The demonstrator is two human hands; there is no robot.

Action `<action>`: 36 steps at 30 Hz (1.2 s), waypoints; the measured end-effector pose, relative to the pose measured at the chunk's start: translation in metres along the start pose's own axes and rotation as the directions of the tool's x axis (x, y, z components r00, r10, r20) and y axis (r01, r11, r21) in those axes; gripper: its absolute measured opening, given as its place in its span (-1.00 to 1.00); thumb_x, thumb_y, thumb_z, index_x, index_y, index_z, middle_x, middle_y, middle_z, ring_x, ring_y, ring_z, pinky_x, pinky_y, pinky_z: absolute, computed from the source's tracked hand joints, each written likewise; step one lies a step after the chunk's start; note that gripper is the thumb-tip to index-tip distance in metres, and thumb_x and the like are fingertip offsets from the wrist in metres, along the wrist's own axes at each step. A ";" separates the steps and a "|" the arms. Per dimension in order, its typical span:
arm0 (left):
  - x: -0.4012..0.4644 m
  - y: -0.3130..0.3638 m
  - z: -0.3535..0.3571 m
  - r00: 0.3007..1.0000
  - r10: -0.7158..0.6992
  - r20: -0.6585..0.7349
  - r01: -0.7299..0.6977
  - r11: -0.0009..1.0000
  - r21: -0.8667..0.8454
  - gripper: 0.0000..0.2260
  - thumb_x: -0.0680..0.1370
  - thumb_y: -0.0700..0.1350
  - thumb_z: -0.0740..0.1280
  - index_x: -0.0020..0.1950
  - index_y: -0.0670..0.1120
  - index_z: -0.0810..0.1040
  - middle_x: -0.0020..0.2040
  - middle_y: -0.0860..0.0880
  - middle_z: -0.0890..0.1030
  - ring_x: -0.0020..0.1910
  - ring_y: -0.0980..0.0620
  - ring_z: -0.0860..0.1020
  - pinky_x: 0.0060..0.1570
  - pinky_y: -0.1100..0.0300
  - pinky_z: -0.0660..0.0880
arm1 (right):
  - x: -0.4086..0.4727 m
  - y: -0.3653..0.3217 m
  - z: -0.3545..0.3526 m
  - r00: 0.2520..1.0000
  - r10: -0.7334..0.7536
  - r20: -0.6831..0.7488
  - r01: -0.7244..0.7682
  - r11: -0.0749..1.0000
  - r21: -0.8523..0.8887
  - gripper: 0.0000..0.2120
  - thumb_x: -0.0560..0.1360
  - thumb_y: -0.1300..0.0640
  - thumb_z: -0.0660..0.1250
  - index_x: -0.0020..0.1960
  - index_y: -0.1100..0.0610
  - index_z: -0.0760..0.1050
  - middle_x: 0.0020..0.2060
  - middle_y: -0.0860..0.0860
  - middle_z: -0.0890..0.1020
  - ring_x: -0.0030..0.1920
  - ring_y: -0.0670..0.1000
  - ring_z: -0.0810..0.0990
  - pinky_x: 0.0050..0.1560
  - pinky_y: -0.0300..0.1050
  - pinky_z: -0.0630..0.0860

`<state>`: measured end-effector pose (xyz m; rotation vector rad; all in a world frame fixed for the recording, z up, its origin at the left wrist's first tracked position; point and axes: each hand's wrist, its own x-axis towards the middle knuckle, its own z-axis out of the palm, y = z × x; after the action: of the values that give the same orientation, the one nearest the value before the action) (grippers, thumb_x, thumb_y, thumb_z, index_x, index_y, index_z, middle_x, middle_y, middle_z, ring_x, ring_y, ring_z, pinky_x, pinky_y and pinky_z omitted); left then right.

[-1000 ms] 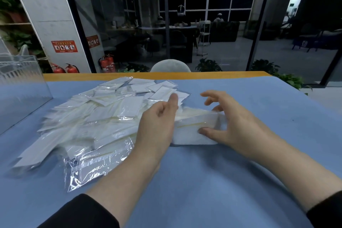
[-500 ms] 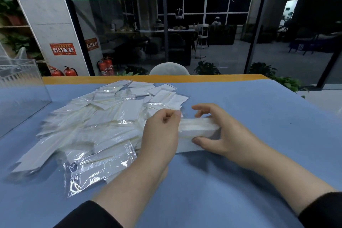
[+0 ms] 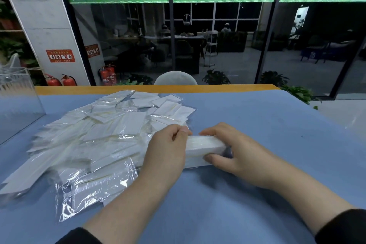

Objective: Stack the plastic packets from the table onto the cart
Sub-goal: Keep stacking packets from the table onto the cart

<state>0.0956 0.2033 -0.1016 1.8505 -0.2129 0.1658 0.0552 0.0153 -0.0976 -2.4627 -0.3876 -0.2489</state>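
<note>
Many clear plastic packets (image 3: 95,136) with white contents are spread in a loose heap across the left half of the blue-covered desk (image 3: 267,125), and a clear acrylic box (image 3: 17,105) stands at the far left edge. No cart is seen in this view. To the right of the heap, a small squared-up bundle of packets (image 3: 204,144) is held just above or on the desk between both hands. The left hand (image 3: 168,150) is curled over the bundle's left end, its grip closed around it. The right hand (image 3: 237,150) is wrapped round the right end, with the thumb pressed against the near side and the fingers laid over the far side, so that grip is likewise closed on the bundle.

The step in hand is judged to be the squaring of this bundle before it is carried off. The film looks slippery, so the ends are best pressed inward evenly and the edges tapped flush on the desk. A firm, level hold from both sides is advised when it is lifted, lest the middle packets slide out.
</note>
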 end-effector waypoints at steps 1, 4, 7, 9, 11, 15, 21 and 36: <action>0.000 0.000 0.000 1.000 -0.007 -0.015 0.006 0.999 -0.033 -0.79 0.66 -0.06 0.26 -0.08 0.01 0.66 -0.16 0.15 0.65 -0.18 0.28 0.54 -0.20 0.40 0.38 | -0.001 0.000 -0.001 1.000 -0.001 -0.004 0.001 1.000 0.013 -0.68 0.54 0.03 0.38 0.24 -0.22 0.45 0.11 -0.28 0.49 0.08 -0.17 0.52 0.02 -0.33 0.44; 0.001 0.001 -0.001 0.999 -0.040 -0.001 0.040 0.999 -0.035 -0.75 0.68 -0.03 0.22 -0.08 0.00 0.65 -0.15 0.15 0.64 -0.15 0.21 0.53 -0.15 0.25 0.38 | -0.001 -0.001 -0.001 1.000 0.008 0.019 -0.009 1.000 0.026 -0.72 0.54 0.13 0.34 0.15 -0.21 0.47 0.05 -0.27 0.51 0.03 -0.20 0.51 -0.05 -0.38 0.38; -0.002 0.004 -0.001 0.998 -0.046 0.051 0.049 0.997 -0.055 -0.69 0.70 0.08 0.18 -0.06 0.01 0.65 -0.14 0.15 0.65 -0.14 0.20 0.54 -0.12 0.28 0.41 | -0.001 0.001 -0.001 0.999 0.042 0.027 -0.043 0.998 0.039 -0.72 0.54 0.13 0.33 0.12 -0.23 0.47 0.03 -0.27 0.56 0.01 -0.17 0.54 -0.08 -0.31 0.43; -0.004 0.009 -0.001 0.995 -0.080 0.053 0.088 0.980 -0.181 -0.66 0.67 0.19 0.15 0.02 0.04 0.62 -0.06 0.12 0.66 -0.05 0.17 0.57 -0.02 0.25 0.44 | -0.001 0.002 -0.001 0.999 0.051 0.017 -0.052 0.997 0.049 -0.72 0.53 0.13 0.33 0.12 -0.22 0.48 0.03 -0.26 0.58 0.01 -0.15 0.55 -0.02 -0.22 0.49; -0.006 0.010 -0.002 0.993 -0.092 0.075 0.106 0.974 -0.200 -0.67 0.66 0.24 0.12 0.09 0.08 0.57 0.00 0.12 0.64 -0.02 0.20 0.55 -0.04 0.25 0.42 | -0.001 0.001 0.000 0.998 0.054 0.010 -0.055 0.996 0.065 -0.71 0.52 0.15 0.32 0.12 -0.21 0.49 0.03 -0.25 0.59 0.02 -0.14 0.55 -0.01 -0.22 0.49; -0.006 0.013 -0.006 0.988 -0.061 0.143 0.080 0.989 -0.128 -0.66 0.63 0.27 0.11 0.12 0.10 0.55 0.03 0.10 0.63 0.04 0.16 0.57 -0.02 0.27 0.42 | 0.000 0.000 0.001 0.998 0.063 0.006 -0.063 0.994 0.091 -0.72 0.52 0.18 0.34 0.10 -0.19 0.51 0.01 -0.24 0.59 -0.02 -0.15 0.55 -0.08 -0.32 0.44; 0.001 0.009 -0.035 0.909 0.030 0.415 -0.169 0.938 0.303 -0.50 0.42 0.08 0.56 0.26 0.29 0.41 0.04 0.22 0.52 -0.06 0.33 0.51 -0.14 0.45 0.39 | -0.003 0.000 -0.008 0.996 0.059 -0.069 -0.051 0.992 0.113 -0.72 0.52 0.23 0.38 0.06 -0.14 0.56 -0.03 -0.25 0.60 -0.03 -0.17 0.54 -0.09 -0.40 0.39; -0.010 0.025 -0.092 0.939 0.198 0.281 -0.287 0.900 0.327 -0.80 0.47 -0.18 0.41 -0.01 0.11 0.54 -0.29 0.05 0.56 -0.40 0.12 0.43 -0.46 0.28 0.35 | 0.003 -0.040 -0.008 0.984 -0.057 -0.169 0.089 0.978 0.187 -0.55 0.49 0.00 0.42 0.32 -0.31 0.44 0.22 -0.28 0.56 0.25 -0.22 0.52 0.22 -0.41 0.41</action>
<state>0.0797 0.2853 -0.0544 2.2109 -0.6234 0.1606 0.0439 0.0417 -0.0686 -2.2216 -0.4124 -0.4209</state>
